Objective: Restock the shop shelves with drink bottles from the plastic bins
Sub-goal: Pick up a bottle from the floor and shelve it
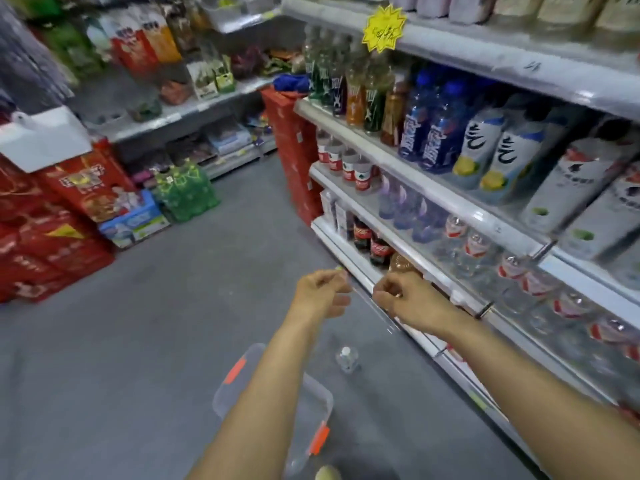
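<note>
Shop aisle seen from above, looking down along two bare forearms that reach towards the front edge of the lowest shelf of the drink shelves (408, 166) on the right. The left hand (322, 294) has its fingers curled, thumb against forefinger, with a small yellow-green speck at the fingertips; motion blur hides whether its grip has anything in it. The right hand (401, 301) shows its back, fingers curled under and out of sight, so its grip cannot be judged either. It sits just in front of a brown bottle (401, 263) on that shelf, beside dark cola bottles (379, 251). A thin clear strip (377, 313) runs slantwise between the two hands. On the grey floor (156, 323) below the left forearm stands a clear plastic bin (221, 393) with orange latches, partly covered by the arm. A small clear bottle (347, 359) with a white cap stands upright on the floor, between the bin and the shelf base. Higher shelves carry blue bottles (426, 133) and clear red-labelled water bottles (478, 247). Red cartons (52, 254) are stacked at the far left.
</note>
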Available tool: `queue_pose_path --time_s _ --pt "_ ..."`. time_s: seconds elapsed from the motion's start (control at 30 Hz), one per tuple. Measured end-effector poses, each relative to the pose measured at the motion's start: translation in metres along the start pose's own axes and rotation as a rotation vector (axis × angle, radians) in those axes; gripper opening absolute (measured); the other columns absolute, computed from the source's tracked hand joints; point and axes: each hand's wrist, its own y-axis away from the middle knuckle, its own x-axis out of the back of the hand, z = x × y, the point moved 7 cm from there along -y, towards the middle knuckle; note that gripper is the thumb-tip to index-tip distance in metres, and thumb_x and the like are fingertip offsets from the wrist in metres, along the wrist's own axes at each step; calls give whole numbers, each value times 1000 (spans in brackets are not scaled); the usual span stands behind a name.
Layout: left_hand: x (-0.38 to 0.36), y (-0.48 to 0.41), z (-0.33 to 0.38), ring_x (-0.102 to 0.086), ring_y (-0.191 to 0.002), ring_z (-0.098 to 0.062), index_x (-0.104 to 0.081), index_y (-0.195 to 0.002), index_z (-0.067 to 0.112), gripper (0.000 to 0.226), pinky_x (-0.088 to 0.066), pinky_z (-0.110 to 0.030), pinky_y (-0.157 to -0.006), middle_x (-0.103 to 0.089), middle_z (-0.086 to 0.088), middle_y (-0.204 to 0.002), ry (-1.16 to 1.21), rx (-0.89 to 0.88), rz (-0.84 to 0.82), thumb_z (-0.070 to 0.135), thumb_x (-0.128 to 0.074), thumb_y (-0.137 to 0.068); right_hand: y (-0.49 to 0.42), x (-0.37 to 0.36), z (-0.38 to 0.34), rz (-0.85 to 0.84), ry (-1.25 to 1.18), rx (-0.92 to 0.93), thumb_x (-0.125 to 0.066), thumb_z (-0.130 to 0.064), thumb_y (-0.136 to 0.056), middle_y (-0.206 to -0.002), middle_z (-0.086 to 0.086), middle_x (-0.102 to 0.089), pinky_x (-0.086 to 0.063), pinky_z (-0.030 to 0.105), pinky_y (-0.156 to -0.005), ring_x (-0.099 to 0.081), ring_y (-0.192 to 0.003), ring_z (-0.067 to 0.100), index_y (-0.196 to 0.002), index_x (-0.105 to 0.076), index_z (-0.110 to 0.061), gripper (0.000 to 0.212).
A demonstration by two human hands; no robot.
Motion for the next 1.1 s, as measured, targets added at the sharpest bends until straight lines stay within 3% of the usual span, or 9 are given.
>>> queue_pose_path --time_s 0.17,0.3,0.43,0.53,0.63,0.83,0.93,1.03,1.1 --pt "33 -37 -51 -61 -66 -16 -63 -103 11 8 -48 -24 -61 -66 -3 -83 10 102 -3 13 -57 -99 -40 -54 25 -72 -10 -64 -67 -19 -89 -76 -5 -65 -51 31 -71 -58 -66 9 -86 -67 -15 5" --pt "34 -69 -101 -59 -62 -14 -64 -97 12 8 -46 -22 -58 -65 -3 -78 4 192 -29 11 -57 -98 -66 -86 64 -104 -3 -128 -68 -16 -90 -81 -4 -66 -45 13 -62 -59 -70 6 -87 -65 -18 4" --pt "21 -112 -162 -55 -57 -16 -65 -88 11 12 -41 -22 -54 -61 -7 -76 8 310 -49 8 -58 -96 -92 -129 124 -159 -3 -248 -71 -16 -88 -88 -1 -66 -52 28 -79 -64 -84 17 -86 -63 -20 8" --pt "8 -151 -211 -54 -50 -13 -64 -80 13 19 -39 -19 -51 -59 -6 -70 -2 377 -51 6 -57 -96 -118 -165 173 -222 -8 -330 -72 -22 -86 -89 -3 -63 -51 32 -84 -62 -86 16 -85 -63 -19 9" --pt "0 -193 -265 -51 -51 -16 -62 -78 13 22 -37 -20 -52 -56 -7 -69 0 433 -52 4 -56 -96 -147 -203 217 -276 -4 -387 -73 -29 -84 -91 -5 -60 -52 35 -85 -61 -89 18 -97 -65 -15 20" --pt "2 -268 -396 -49 -59 -17 -65 -88 8 16 -37 -17 -46 -57 -9 -74 -92 485 -28 0 -54 -96 -195 -284 313 -294 33 -435 -71 -25 -87 -102 -1 -54 -50 37 -89 -59 -100 23 -120 -55 -11 40" --pt "6 -305 -464 -57 -81 -19 -64 -113 10 22 -46 -19 -62 -61 -8 -96 -262 419 -50 1 -58 -94 -207 -329 368 -296 29 -471 -71 -19 -86 -106 -1 -49 -47 36 -91 -58 -107 25 -130 -47 -11 51" --pt "6 -340 -526 -56 -115 -25 -49 -139 15 54 -49 -32 -93 -54 -9 -131 -394 350 -91 0 -64 -89 -218 -377 416 -277 19 -474 -76 -16 -80 -115 4 -49 -44 30 -90 -56 -117 27 -136 -40 -10 67" --pt "4 -361 -551 -47 -131 -24 -38 -149 17 72 -44 -39 -108 -44 -7 -142 -532 307 -143 4 -69 -86 -228 -402 439 -260 26 -459 -81 -19 -76 -129 12 -47 -43 32 -94 -52 -122 29 -141 -34 -9 81"
